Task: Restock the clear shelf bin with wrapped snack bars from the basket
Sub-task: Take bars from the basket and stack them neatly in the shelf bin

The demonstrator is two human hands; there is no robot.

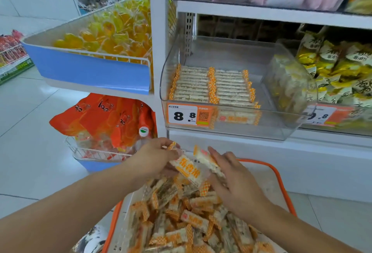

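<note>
We judge the step in hand to be gathering bars over the basket (281,174) before a lift to the bin; to do it well we would square the bars flat against one another, long edges aligned, so that they drop into the existing rows without disturbing them; a loose or crossed handful would likely snag on the bin's front wall. The left hand (155,158) pinches a wrapped snack bar (188,169) between thumb and curled fingers; the right hand (233,180) has its fingers curled over a second bar (207,161), which touches the first at an angle. Both hands hang just above the heap of loose bars (181,222) filling the orange-rimmed basket, below and in front of the shelf. The clear shelf bin (237,132) sits on the lower shelf behind a price tag (190,115); it holds two neat side-by-side rows of bars (211,87) along its left and centre, with the right portion and the back bare. Each bar is a pale, pressed slab in a clear wrapper with orange chequered crimped ends and an orange printed label; the film looks slippery and easily crumpled, so we advise a firm but light pinch.
</note>
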